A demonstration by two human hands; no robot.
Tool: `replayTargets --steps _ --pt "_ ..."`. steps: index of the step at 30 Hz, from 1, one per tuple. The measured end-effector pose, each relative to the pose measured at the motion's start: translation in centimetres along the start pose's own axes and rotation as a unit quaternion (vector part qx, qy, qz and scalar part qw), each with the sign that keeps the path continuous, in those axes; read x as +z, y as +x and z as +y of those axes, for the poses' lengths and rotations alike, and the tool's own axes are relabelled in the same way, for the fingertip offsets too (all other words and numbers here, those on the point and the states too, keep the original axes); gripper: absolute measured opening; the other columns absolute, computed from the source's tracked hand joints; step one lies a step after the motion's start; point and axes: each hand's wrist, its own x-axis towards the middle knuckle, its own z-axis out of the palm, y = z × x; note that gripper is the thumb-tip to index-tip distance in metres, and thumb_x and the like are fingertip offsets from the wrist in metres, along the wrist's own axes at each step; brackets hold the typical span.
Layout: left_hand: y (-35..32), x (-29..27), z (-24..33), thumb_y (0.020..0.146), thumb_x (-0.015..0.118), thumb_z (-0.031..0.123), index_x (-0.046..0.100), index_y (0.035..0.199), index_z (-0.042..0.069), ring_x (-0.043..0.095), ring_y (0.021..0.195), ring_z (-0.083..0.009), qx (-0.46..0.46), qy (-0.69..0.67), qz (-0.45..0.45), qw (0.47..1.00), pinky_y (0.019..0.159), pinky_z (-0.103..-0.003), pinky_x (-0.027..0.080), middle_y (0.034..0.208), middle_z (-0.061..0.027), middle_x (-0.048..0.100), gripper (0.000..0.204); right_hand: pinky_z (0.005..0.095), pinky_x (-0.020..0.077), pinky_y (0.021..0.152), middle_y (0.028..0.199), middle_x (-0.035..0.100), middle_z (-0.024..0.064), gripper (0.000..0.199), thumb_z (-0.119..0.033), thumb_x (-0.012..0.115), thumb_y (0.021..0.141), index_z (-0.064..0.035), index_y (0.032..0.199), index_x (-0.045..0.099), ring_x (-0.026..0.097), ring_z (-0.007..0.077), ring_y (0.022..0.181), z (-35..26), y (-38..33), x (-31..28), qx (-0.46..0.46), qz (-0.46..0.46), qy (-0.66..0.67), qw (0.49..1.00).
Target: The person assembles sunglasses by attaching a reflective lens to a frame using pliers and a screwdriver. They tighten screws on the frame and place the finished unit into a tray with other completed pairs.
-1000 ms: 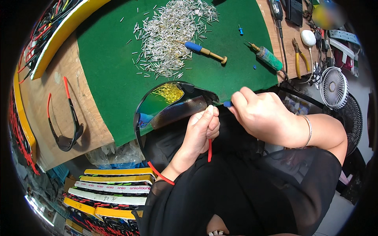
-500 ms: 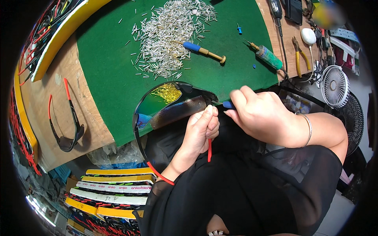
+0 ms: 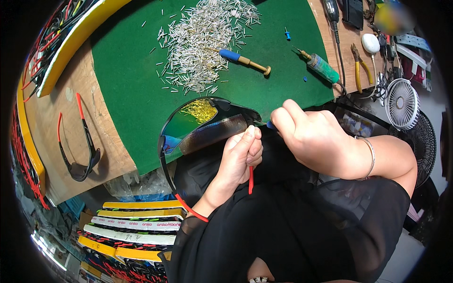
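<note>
My left hand [image 3: 243, 153] is closed round the hinge end of wraparound sunglasses [image 3: 214, 136] with a dark, mirror-like lens and red-tipped temples. The lens reflects yellow and green. One red tip hangs below my left fingers; the other lies against my left forearm. My right hand [image 3: 314, 139] grips a small blue-handled screwdriver [image 3: 270, 125], mostly hidden in the fingers. Its thin tip points left to the frame's hinge corner, beside my left thumb; whether it touches a screw cannot be made out.
On the green mat [image 3: 127, 94] lie a heap of small metal pins [image 3: 203, 42], a blue-and-brass hand tool [image 3: 245, 61], a blue push pin [image 3: 287, 34] and a corded green-handled tool [image 3: 324, 70]. Other sunglasses [image 3: 82, 170] rest left; pliers [image 3: 361, 68] and a white fan [image 3: 401, 103] are right.
My right hand has turned slightly and its fingers now cover more of the blue handle. The left hand and the sunglasses have hardly moved.
</note>
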Motion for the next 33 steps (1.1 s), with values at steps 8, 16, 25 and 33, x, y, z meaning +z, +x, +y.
replayTargets --steps 8,16,25,33 --pt "-0.03 0.03 0.0 0.094 0.042 0.028 0.047 0.085 0.01 0.026 0.04 -0.0018 0.003 -0.001 0.0 1.0 0.038 -0.016 0.022 0.053 0.0065 0.033 0.021 0.0308 0.0429 0.041 0.07 0.048 0.0105 0.021 -0.011 0.062 0.073 -0.0015 0.079 0.044 0.054 0.0226 0.048 0.17 -0.01 -0.44 0.015 -0.064 0.061 0.996" --pt "0.02 0.03 -0.03 0.094 0.042 0.028 0.047 0.085 0.01 0.026 0.04 -0.0019 0.002 -0.003 0.002 1.0 0.038 -0.016 0.022 0.053 0.0063 0.034 0.021 0.0316 0.0423 0.04 0.07 0.048 0.0109 0.022 -0.012 0.062 0.073 -0.0017 0.079 0.044 0.053 0.0236 0.047 0.12 -0.22 -0.01 0.013 -0.051 0.053 0.997" --pt "0.0 0.03 0.01 0.094 0.041 0.028 0.047 0.084 0.01 0.026 0.04 -0.002 0.002 -0.003 0.0 1.0 0.038 -0.016 0.022 0.053 0.0064 0.033 0.022 0.0324 0.0428 0.04 0.069 0.048 0.0115 0.021 -0.012 0.061 0.074 -0.0015 0.077 0.044 0.054 0.024 0.05 0.36 -0.32 0.05 0.014 -0.069 0.076 0.995" --pt "-0.03 0.03 0.04 0.094 0.041 0.029 0.046 0.084 0.01 0.026 0.04 -0.002 -0.001 0.001 0.0 1.0 0.038 -0.016 0.022 0.052 0.0066 0.033 0.022 0.0268 0.045 0.04 0.06 0.049 0.008 0.014 -0.007 0.058 0.068 -0.003 0.071 0.045 0.056 0.0194 0.045 0.48 -0.22 0.13 -0.003 -0.051 0.042 0.998"
